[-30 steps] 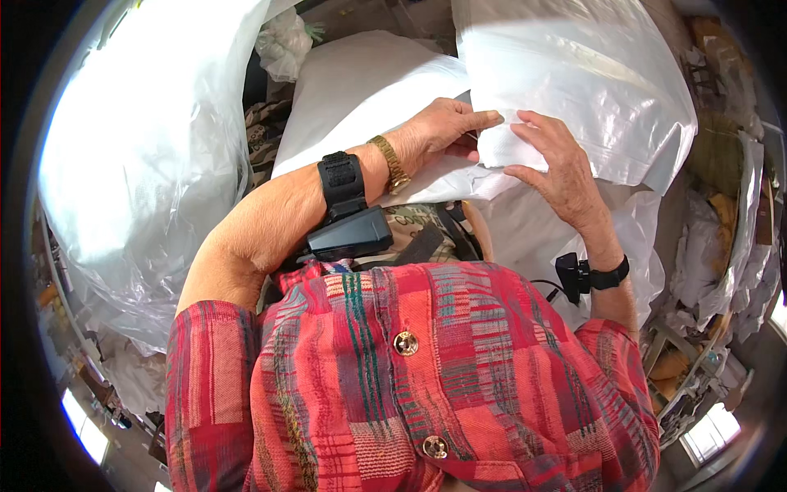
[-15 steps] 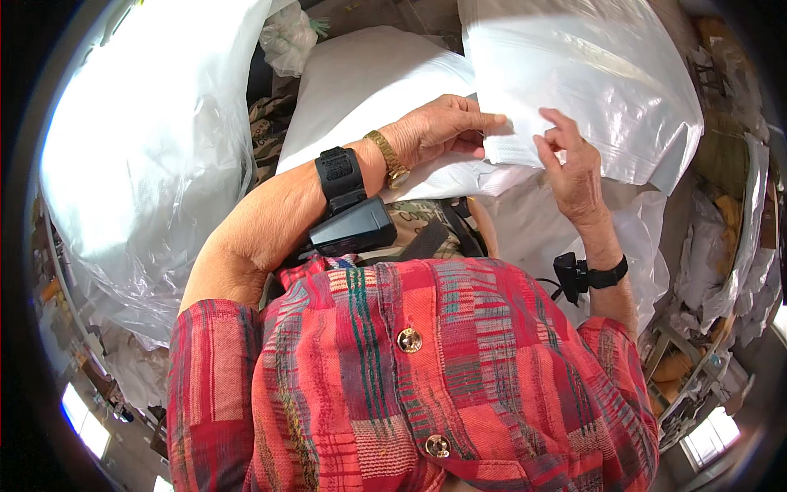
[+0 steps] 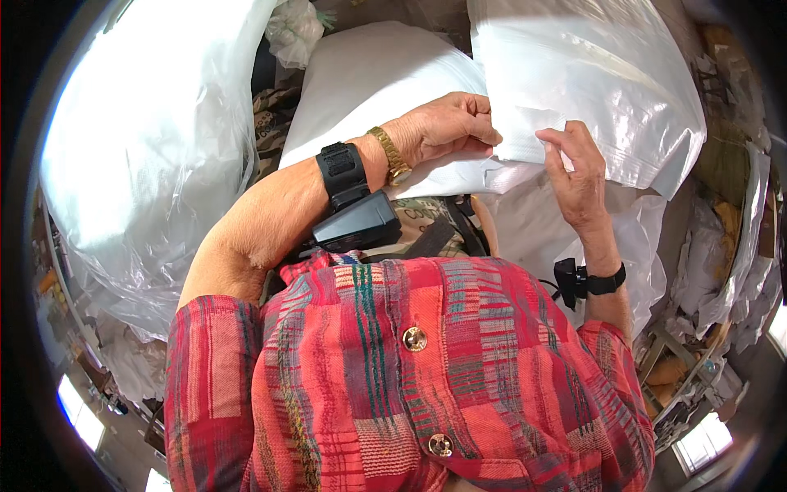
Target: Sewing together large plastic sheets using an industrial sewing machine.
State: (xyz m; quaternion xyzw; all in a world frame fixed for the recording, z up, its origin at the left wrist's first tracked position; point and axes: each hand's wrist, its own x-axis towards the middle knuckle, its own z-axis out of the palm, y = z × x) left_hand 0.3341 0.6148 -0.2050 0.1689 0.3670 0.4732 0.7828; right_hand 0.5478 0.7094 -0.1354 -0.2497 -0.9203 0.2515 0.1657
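Note:
A glossy white plastic sheet (image 3: 590, 74) drapes from the far right, its near edge coming down between my two hands. My left hand (image 3: 451, 127) pinches the left part of this edge between thumb and fingers; a gold watch and a black strap with a dark box are on that arm. At the right part of the edge, my right hand (image 3: 580, 176) has thumb and forefinger bent together on the plastic; its other fingers are curled. Beneath my left hand lies another white plastic sheet (image 3: 369, 74), spread over my lap and beyond.
A large heap of shiny clear-white plastic (image 3: 147, 164) stands on the left. Beyond it is a small crumpled plastic bag (image 3: 293, 33). Thin translucent film (image 3: 631, 246) hangs by my right wrist. Cluttered shelving (image 3: 680, 361) and loose plastic line the right side.
My right thumb and forefinger have closed in on the sheet's edge, from spread apart before. The sheet's edge has shifted slightly right and lies flatter, and my left thumb has moved lower.

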